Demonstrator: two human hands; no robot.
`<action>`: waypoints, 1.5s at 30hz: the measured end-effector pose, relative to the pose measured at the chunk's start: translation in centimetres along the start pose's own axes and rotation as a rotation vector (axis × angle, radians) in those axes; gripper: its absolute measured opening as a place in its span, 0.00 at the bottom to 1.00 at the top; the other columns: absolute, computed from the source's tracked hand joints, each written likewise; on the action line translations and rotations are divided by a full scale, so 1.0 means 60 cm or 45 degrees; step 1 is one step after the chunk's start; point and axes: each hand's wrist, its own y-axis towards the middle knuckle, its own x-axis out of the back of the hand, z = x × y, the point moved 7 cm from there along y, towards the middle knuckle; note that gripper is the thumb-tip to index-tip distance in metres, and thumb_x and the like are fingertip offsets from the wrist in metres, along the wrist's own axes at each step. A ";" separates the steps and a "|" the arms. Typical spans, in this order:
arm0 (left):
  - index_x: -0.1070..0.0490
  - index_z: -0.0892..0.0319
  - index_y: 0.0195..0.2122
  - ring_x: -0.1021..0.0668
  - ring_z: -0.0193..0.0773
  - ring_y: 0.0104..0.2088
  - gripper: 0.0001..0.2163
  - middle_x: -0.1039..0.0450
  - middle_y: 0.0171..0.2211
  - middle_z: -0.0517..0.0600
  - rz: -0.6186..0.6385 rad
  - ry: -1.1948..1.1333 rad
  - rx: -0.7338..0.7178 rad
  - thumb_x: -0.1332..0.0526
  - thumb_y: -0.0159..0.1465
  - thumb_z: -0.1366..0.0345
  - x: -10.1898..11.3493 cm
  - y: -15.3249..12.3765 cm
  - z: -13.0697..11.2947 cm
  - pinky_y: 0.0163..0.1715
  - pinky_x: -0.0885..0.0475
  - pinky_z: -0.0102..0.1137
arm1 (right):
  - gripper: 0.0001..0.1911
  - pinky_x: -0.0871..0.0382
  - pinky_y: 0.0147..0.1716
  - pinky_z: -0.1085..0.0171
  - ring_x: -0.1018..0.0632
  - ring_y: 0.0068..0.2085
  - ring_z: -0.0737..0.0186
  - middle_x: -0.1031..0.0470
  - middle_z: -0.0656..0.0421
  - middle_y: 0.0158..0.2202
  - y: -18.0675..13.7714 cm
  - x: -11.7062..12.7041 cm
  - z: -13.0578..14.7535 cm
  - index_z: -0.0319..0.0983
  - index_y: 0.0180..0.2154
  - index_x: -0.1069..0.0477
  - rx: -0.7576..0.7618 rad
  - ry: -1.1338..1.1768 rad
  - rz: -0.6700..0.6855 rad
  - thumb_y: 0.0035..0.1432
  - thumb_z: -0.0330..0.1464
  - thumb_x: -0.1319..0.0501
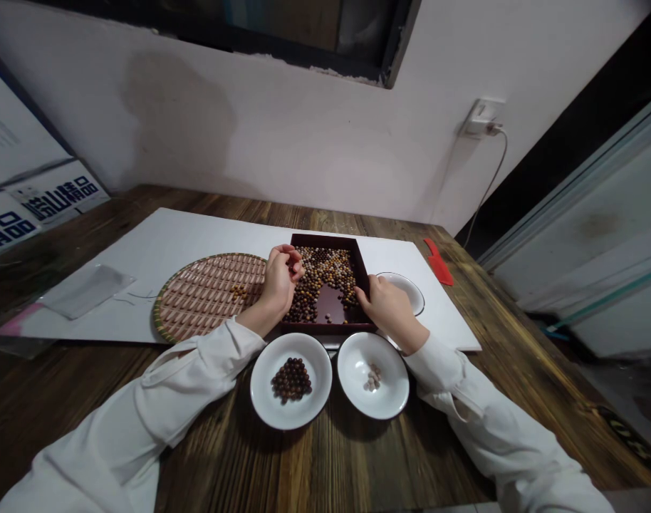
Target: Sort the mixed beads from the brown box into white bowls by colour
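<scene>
The left arm (144, 399) is extended from the lower left corner and the right arm (518, 427) from the lower right, both angled inward and covered by loose white sleeves (443, 370). The left wrist (258, 315) is left bare, and the left hand (283, 278) is held raised, its fingers (298, 271) loosely curled. The right wrist (415, 336) is also uncovered; the right hand (389, 306) is seen from the back, its thumb (362, 298) pointed leftward.

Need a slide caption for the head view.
Left hand and right hand at opposite sides of a maroon box of mixed beads.
</scene>
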 end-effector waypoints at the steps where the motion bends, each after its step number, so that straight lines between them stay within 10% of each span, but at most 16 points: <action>1: 0.38 0.59 0.30 0.37 0.27 0.18 0.08 0.36 0.22 0.44 -0.003 -0.003 0.003 0.49 0.52 0.78 0.000 0.000 0.000 0.16 0.46 0.22 | 0.19 0.38 0.29 0.64 0.21 0.40 0.55 0.25 0.50 0.43 0.000 0.000 0.000 0.34 0.46 0.34 0.001 0.000 -0.003 0.68 0.43 0.52; 45: 0.39 0.58 0.30 0.44 0.25 0.13 0.06 0.41 0.18 0.41 0.091 -0.037 0.047 0.51 0.56 0.76 -0.009 -0.003 0.001 0.14 0.54 0.23 | 0.19 0.38 0.29 0.64 0.21 0.40 0.56 0.25 0.49 0.43 0.000 -0.002 0.000 0.35 0.46 0.35 0.000 -0.013 -0.007 0.68 0.43 0.52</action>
